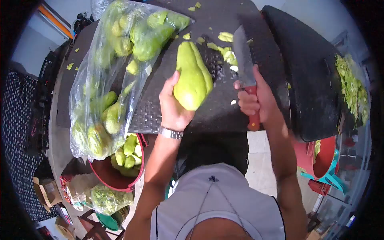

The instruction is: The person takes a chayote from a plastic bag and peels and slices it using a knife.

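Observation:
A pale green chayote [192, 78] rests in my left hand [172, 106], fingers wrapped round its lower left side, its narrow end pointing away from me. My right hand [256, 98] grips a knife [245, 60] by its reddish-orange handle, the broad blade pointing up and away. Blade and chayote are apart, both held above the dark woven tabletop [218, 116]. Green peelings [228, 56] and small scraps lie on the table between them. Left of my left hand is a clear plastic bag [108, 76] with several more chayotes inside.
Below the bag stands a red bucket [116, 186] holding several peeled-looking pale green pieces. A dark board or chair back [308, 76] borders the table at right, with a bag of green scraps [352, 86] beyond. A red container [326, 158] with a teal part sits lower right.

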`<state>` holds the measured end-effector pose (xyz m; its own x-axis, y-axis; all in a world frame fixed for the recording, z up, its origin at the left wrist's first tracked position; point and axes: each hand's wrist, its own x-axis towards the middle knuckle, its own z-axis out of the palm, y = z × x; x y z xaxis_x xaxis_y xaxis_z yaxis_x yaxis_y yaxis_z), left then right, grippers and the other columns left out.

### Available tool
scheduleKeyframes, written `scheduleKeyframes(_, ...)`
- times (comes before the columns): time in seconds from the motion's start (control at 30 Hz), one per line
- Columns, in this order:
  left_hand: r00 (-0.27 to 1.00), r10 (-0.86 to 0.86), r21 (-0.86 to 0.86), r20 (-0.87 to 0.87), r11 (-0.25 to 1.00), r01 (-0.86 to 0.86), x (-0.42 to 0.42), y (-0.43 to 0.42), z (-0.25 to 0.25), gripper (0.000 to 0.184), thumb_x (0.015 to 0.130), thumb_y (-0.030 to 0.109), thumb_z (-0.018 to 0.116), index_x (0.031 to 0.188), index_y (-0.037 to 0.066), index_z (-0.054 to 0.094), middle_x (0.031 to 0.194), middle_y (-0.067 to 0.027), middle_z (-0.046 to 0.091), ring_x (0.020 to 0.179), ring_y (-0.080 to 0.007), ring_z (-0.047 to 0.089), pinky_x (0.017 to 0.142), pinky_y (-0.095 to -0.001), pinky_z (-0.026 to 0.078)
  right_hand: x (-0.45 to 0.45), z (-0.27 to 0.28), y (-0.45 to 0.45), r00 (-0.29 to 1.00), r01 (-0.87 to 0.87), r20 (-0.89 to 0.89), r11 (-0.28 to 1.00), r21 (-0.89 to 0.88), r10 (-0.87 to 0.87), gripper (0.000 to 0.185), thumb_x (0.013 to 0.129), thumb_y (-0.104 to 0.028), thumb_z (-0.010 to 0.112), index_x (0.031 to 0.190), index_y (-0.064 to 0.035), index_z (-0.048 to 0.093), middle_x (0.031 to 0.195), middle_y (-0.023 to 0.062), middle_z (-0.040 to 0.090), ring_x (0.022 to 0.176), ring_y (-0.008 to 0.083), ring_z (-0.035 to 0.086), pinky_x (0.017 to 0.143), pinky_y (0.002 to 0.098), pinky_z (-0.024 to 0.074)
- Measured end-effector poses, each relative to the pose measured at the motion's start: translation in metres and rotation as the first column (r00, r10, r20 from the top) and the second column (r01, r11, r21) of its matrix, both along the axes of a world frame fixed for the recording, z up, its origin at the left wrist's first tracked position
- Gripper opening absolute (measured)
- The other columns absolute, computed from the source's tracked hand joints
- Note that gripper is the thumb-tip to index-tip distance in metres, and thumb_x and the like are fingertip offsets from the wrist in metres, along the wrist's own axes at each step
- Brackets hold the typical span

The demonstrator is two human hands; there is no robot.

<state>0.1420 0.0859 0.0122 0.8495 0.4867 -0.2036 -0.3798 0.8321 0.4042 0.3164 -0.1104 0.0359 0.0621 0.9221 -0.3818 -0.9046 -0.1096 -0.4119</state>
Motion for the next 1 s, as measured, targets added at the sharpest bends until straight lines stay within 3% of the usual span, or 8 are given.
scheduleKeyframes(0.17, 0.982, -0.189, -0.052, -0.002, 0.981, 0.189, -0.005, 0.007, 0.004, 0.057, 0.101, 0.042, 0.055, 0.14, 0.001, 0.055, 0.134, -0.0211, 0.065, 0.12, -0.0381, 0.066, 0.105, -0.0594, 0.051, -0.036, 0.005, -0.006, 0.773, 0.216, 0.63, 0.964, -0.154, -0.072, 0.067, 0.1, -0.073, 0.047, 0.099, -0.0075, 0.061, 0.051, -0.0027, 0.044, 0.037, 0.011, 0.045, 0.039, 0.0281, 0.0383)
scheduleKeyframes(0.23, 0.972, -0.236, -0.013, -0.013, 0.972, 0.235, -0.003, 0.006, 0.004, 0.06, 0.101, 0.047, 0.056, 0.14, 0.001, 0.056, 0.13, -0.0211, 0.067, 0.115, -0.0377, 0.068, 0.1, -0.0574, 0.055, -0.051, -0.004, 0.002, 0.104, 0.33, 0.993, 0.944, 0.02, -0.057, 0.058, 0.096, -0.064, 0.061, 0.099, -0.0067, 0.06, 0.054, 0.0018, 0.051, 0.044, 0.0174, 0.056, 0.044, 0.0325, 0.0457)
scheduleKeyframes(0.27, 0.966, -0.257, -0.001, -0.021, 0.966, 0.257, -0.003, 0.002, 0.002, 0.061, 0.1, 0.049, 0.056, 0.139, 0.001, 0.056, 0.128, -0.0211, 0.068, 0.113, -0.0376, 0.069, 0.097, -0.0564, 0.057, -0.06, -0.007, 0.003, -0.278, 0.329, 0.96, 0.937, 0.119, -0.025, 0.055, 0.094, -0.06, 0.068, 0.099, -0.0063, 0.059, 0.056, 0.004, 0.055, 0.047, 0.0205, 0.062, 0.047, 0.0347, 0.0493)
scheduleKeyframes(0.3, 0.986, -0.125, -0.034, -0.107, 0.992, 0.122, 0.0, -0.007, -0.002, 0.066, 0.099, 0.055, 0.058, 0.137, 0.002, 0.058, 0.12, -0.021, 0.071, 0.104, -0.0366, 0.072, 0.089, -0.0525, 0.061, -0.068, 0.015, -0.003, -0.358, 0.29, 0.915, 0.954, -0.078, 0.184, 0.051, 0.085, -0.05, 0.082, 0.096, -0.0071, 0.057, 0.063, 0.0074, 0.063, 0.06, 0.0269, 0.072, 0.054, 0.0394, 0.0546)
scheduleKeyframes(0.4, 0.964, -0.26, -0.031, -0.06, 0.966, 0.258, 0.001, -0.009, 0.002, 0.066, 0.099, 0.056, 0.06, 0.135, 0.001, 0.059, 0.11, -0.0226, 0.073, 0.093, -0.0348, 0.075, 0.084, -0.0468, 0.062, -0.076, 0.024, -0.001, -0.437, 0.133, 0.899, 0.991, 0.032, 0.029, 0.041, 0.083, -0.037, 0.083, 0.089, -0.0078, 0.055, 0.064, 0.0034, 0.06, 0.051, 0.0216, 0.064, 0.051, 0.0357, 0.0492)
scheduleKeyframes(0.63, 0.97, -0.235, -0.087, -0.066, 0.97, 0.229, 0.002, -0.015, -0.001, 0.06, 0.099, 0.052, 0.06, 0.133, 0.003, 0.061, 0.109, -0.0201, 0.074, 0.09, -0.0321, 0.075, 0.081, -0.0457, 0.063, -0.062, 0.023, 0.002, -0.648, 0.039, 0.761, 0.999, 0.023, 0.008, 0.056, 0.08, -0.057, 0.083, 0.089, -0.0086, 0.055, 0.063, 0.003, 0.064, 0.056, 0.0258, 0.07, 0.053, 0.0402, 0.0547)
scheduleKeyframes(0.87, 0.972, -0.235, -0.037, -0.032, 0.972, 0.234, -0.012, -0.009, -0.014, 0.06, 0.098, 0.054, 0.06, 0.131, 0.004, 0.06, 0.113, -0.0193, 0.072, 0.094, -0.0331, 0.075, 0.077, -0.0531, 0.064, -0.01, 0.014, -0.007, -0.432, 0.274, 0.867, 0.952, -0.135, 0.247, 0.046, 0.085, -0.051, 0.081, 0.092, -0.0097, 0.061, 0.065, 0.0075, 0.065, 0.062, 0.0296, 0.072, 0.058, 0.0414, 0.0551)
scheduleKeyframes(1.0, 0.97, -0.234, -0.074, -0.063, 0.97, 0.23, -0.005, -0.016, -0.013, 0.055, 0.099, 0.047, 0.063, 0.126, -0.001, 0.059, 0.105, -0.0164, 0.073, 0.088, -0.0292, 0.075, 0.074, -0.046, 0.065, -0.043, 0.023, 0.006, -0.461, 0.044, 0.882, 0.995, -0.087, 0.098, 0.043, 0.087, -0.047, 0.08, 0.096, -0.0085, 0.063, 0.066, 0.0101, 0.065, 0.063, 0.0317, 0.072, 0.058, 0.0416, 0.0552)
